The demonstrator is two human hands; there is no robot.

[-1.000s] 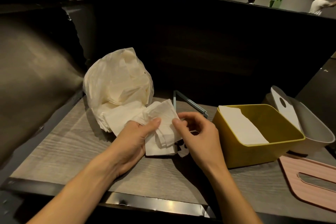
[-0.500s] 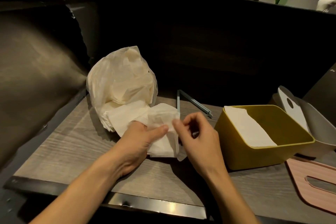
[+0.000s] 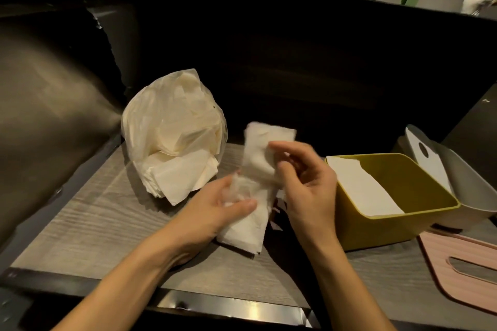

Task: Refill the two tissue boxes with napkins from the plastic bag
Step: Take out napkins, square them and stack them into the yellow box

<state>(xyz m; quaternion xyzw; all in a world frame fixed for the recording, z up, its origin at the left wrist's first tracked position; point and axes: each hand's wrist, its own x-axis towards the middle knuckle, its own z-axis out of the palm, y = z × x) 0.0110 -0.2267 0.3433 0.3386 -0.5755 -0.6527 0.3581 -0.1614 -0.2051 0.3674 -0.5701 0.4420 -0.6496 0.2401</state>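
At the near edge of the grey wood-grain table (image 3: 80, 223), both forearms reach in over a dark metal rim. The left hand (image 3: 215, 209) lies palm-up, thumb curled over a small stack of white napkins (image 3: 247, 228) whose lower end rests on the table. The right hand (image 3: 304, 183), just beside it, pinches the upper napkin (image 3: 262, 148) between thumb and fingers and lifts its top end upright; the picture is blurred here, so the exact finger hold is unclear. To the right, touching nothing in the hands, stands the yellow tissue box (image 3: 376, 234), lid off, with a flat white layer of napkins (image 3: 360, 185) inside. A pink slotted lid (image 3: 457, 263) lies on the table at the near right. Behind the yellow box sits a grey tissue box (image 3: 473, 191) with a white lid (image 3: 430, 158) propped in it. Farther left, the white plastic bag (image 3: 166, 129) lies open toward the hands, more napkins (image 3: 183, 177) spilling from its mouth. A dark partition (image 3: 295, 48) rises behind.
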